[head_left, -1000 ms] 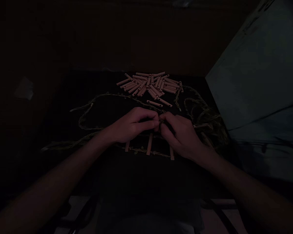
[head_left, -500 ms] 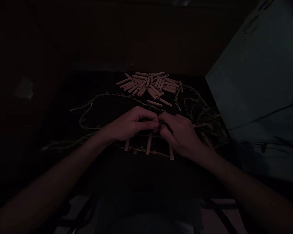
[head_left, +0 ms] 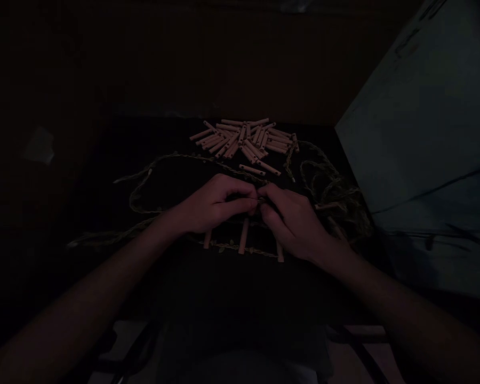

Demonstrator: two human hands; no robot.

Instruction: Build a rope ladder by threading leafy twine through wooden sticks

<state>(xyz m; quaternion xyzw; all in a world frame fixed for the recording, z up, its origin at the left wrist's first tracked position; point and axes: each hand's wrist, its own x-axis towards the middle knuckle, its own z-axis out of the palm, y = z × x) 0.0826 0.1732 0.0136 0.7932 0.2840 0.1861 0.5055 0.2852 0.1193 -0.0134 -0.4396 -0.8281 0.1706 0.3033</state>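
The scene is very dim. My left hand (head_left: 214,205) and my right hand (head_left: 296,221) meet at the middle of a dark table (head_left: 144,144), fingertips pinched together on a twisted cord (head_left: 232,246). Three short wooden sticks (head_left: 244,237) strung on that cord stick out below my fingers, side by side. What exactly sits between the fingertips is hidden.
A pile of several loose wooden sticks (head_left: 244,140) lies at the far middle. Loops of twisted cord (head_left: 164,160) trail to the left, and a tangled bundle of cord (head_left: 336,197) lies right. A large pale slanted surface (head_left: 424,133) fills the right side.
Both hands stay pinched at the same spot; the fingers shift only slightly. The sticks and cord have not moved noticeably.
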